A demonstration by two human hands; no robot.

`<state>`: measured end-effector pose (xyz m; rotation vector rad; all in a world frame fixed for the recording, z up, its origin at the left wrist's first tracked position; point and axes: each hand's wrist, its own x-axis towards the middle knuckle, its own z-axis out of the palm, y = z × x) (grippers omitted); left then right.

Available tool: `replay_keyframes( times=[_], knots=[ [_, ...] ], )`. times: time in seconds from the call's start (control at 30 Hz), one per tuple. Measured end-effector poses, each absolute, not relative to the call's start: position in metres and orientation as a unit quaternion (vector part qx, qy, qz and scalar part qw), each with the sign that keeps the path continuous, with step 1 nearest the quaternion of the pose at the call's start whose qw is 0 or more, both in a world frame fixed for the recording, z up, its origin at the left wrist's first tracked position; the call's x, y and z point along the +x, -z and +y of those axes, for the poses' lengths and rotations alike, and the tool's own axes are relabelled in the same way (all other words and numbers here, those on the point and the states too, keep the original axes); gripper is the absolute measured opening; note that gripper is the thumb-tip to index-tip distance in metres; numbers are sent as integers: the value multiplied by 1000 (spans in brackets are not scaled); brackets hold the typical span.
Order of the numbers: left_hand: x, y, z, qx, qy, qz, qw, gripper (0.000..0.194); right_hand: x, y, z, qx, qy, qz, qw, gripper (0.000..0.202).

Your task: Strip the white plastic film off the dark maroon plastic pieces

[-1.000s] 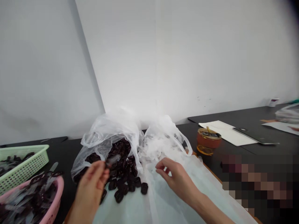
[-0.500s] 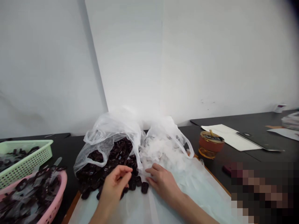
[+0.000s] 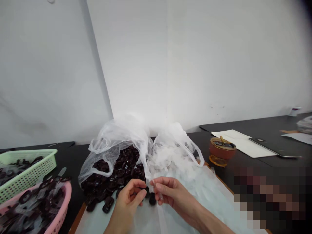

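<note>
Item: the left hand (image 3: 133, 199), thumb and fingertips drawn close together, narrow; whether it grips one of the dark pieces just behind it I cannot fairly tell from here, the fingers covering the spot. Item: the right hand (image 3: 168, 191), facing it near the middle, pinching a small clear strip (image 3: 161, 195) by fingertips and thumb, a grip that suits something so slight. Item: dark glossy pieces (image 3: 122, 172), heaped in and before a white plastic bag (image 3: 107, 131) on the left, its mouth turned towards the person, presumably for easy reach. Item: clear strips, a pale pile, spilling from a second bag (image 3: 174, 130) on the right, each supply thus lying on its own hand's side. Item: a pale sheet (image 3: 207, 198) beneath both, perhaps to keep small parts visible. Item: one pink basket (image 3: 65, 208) and one green basket (image 3: 40, 170), far left, holding dark pieces mingled with clear strips, apart from the loose heaps. Item: an amber jar (image 3: 221, 152), right, beyond the sheet's edge.
</note>
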<state>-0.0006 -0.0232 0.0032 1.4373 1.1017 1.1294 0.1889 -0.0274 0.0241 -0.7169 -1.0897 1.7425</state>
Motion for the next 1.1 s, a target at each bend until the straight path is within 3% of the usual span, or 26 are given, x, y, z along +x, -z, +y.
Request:
replay_keyframes(
  times=[0.13,0.27,0.5,0.6,0.73,0.93,1.1],
  knots=[
    [1,-3,-27,678,-397,473,398,12,190,-20,-26,-291,-714,-433,467,23],
    [6,-6,-30,780,-330,445,291,31,190,-19,-24,-340,-658,-478,472,23],
    [8,-8,-28,800,-286,456,263,25,192,-23,-26,-378,-615,-495,483,22],
    [9,-6,-27,748,-326,491,304,28,195,-23,-25,-380,-600,-482,513,26],
    [10,-8,-27,638,-418,472,442,29,200,-24,-23,-362,-592,-472,544,25],
    [6,-8,-24,412,-517,364,656,15,199,-23,-24,-360,-597,-504,511,19],
    [2,-2,-19,286,-555,364,691,11,191,-19,-26,-384,-554,-527,518,26]
  ],
)
